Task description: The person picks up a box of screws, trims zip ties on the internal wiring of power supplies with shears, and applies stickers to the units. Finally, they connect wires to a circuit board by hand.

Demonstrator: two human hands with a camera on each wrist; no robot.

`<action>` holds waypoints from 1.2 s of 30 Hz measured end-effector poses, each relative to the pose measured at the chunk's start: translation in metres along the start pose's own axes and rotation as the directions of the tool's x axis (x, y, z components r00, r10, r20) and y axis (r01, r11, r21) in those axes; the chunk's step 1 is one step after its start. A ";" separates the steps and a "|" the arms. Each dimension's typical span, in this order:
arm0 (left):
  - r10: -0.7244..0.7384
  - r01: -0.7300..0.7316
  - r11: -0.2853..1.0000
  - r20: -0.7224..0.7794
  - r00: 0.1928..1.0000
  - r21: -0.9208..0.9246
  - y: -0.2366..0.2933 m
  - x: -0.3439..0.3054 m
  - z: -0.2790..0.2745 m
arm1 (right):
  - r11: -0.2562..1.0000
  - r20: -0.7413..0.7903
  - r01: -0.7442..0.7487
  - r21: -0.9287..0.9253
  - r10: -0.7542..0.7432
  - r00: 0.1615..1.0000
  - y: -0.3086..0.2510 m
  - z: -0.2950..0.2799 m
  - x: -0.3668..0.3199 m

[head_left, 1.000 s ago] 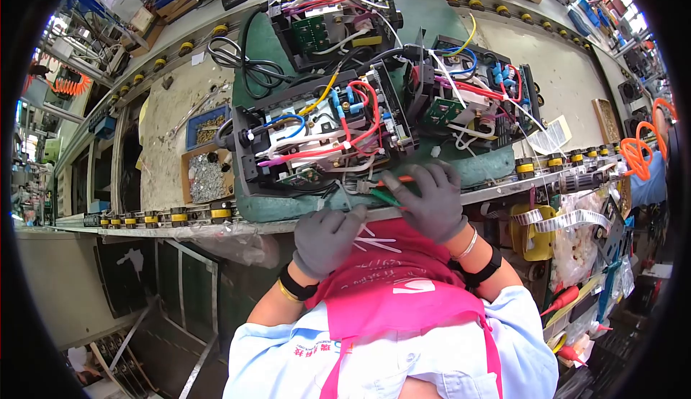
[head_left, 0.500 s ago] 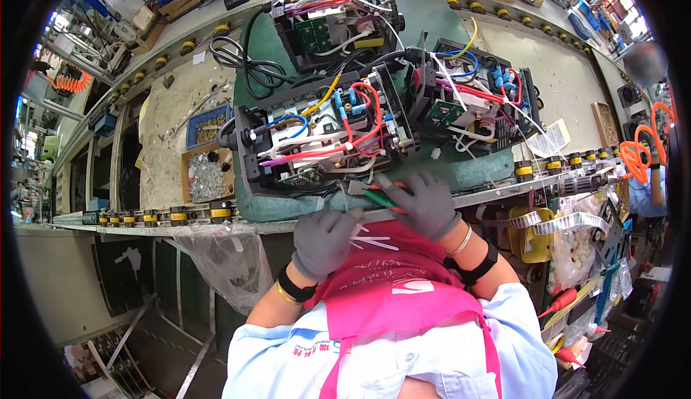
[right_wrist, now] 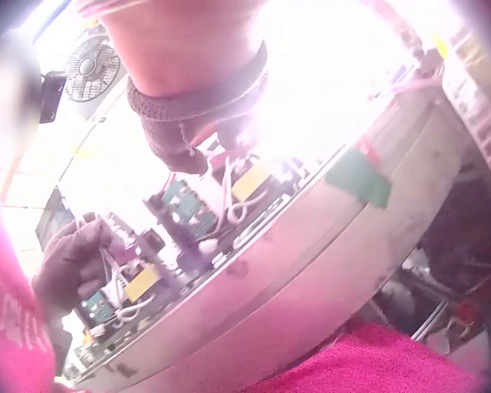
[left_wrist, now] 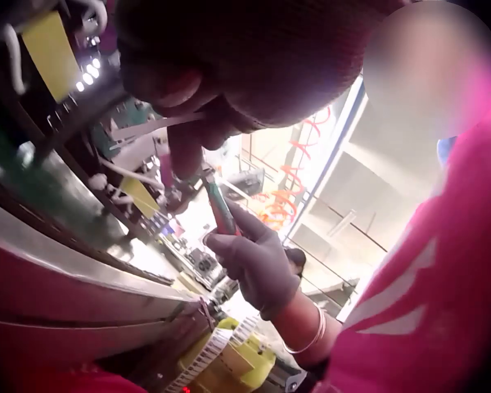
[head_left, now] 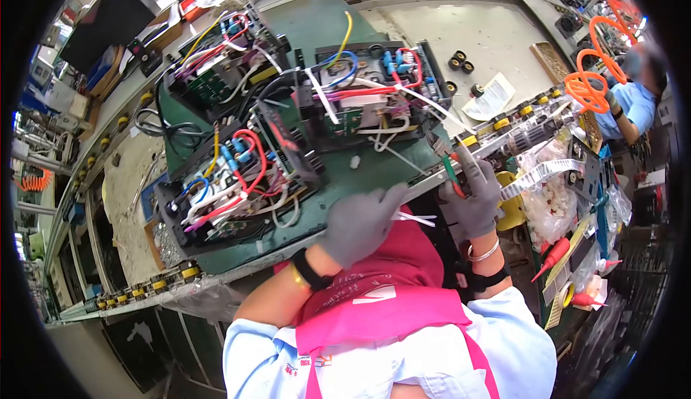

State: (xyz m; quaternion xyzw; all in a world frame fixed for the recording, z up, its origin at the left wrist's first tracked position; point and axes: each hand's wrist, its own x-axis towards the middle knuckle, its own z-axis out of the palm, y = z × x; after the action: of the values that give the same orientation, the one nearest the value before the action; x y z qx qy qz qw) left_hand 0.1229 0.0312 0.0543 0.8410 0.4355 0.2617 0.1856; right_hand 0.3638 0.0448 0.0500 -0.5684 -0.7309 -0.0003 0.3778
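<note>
Three open black electronic units with coloured wires stand on the green mat: a near unit (head_left: 237, 183), a right unit (head_left: 374, 96) and a back unit (head_left: 223, 60). My gloved left hand (head_left: 363, 222) is at the bench's front edge, right of the near unit, pinching thin white cable ties (head_left: 416, 218) whose ends stick out to the right. My gloved right hand (head_left: 476, 201) grips wire cutters (head_left: 450, 168) with green and orange handles, tip up, just below the right unit. In the left wrist view the cutters (left_wrist: 219, 205) stand out from the right fist (left_wrist: 258, 266).
A roller rail with yellow-black wheels (head_left: 191, 272) runs along the bench edge. On the right are a paper sheet (head_left: 489, 98), small black round parts (head_left: 461, 62), orange coiled hose (head_left: 590, 93) and a yellow container (head_left: 512, 208). Another person (head_left: 633, 100) is at the far right.
The head view has turned right, so the units appear further left. My hands have parted: the right has moved right with the cutters raised, and the left holds white ties away from the near unit.
</note>
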 end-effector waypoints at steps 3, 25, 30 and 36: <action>0.022 -0.035 0.965 0.051 0.998 0.261 -0.004 0.038 0.029 | 0.995 -0.002 -0.053 -0.087 0.053 0.999 0.015 -0.002 0.000; -0.040 0.021 0.996 -0.206 0.978 -0.092 -0.022 0.030 0.000 | 0.965 0.233 0.196 -0.172 -0.153 0.960 -0.014 0.035 0.026; -0.029 0.005 0.994 -0.225 0.974 -0.107 -0.024 0.030 0.000 | 0.975 0.301 0.209 -0.076 -0.177 0.937 -0.003 0.043 0.025; -0.013 -0.013 0.994 -0.234 0.972 -0.109 -0.019 0.026 -0.005 | 0.993 0.465 0.091 -0.076 -0.046 0.884 -0.009 0.030 0.027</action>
State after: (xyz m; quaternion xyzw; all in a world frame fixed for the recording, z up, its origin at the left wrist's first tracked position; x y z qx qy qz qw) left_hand 0.1205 0.0639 0.0559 0.7927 0.4395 0.3826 0.1787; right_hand 0.3380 0.0771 0.0477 -0.5433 -0.8185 0.0867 0.1654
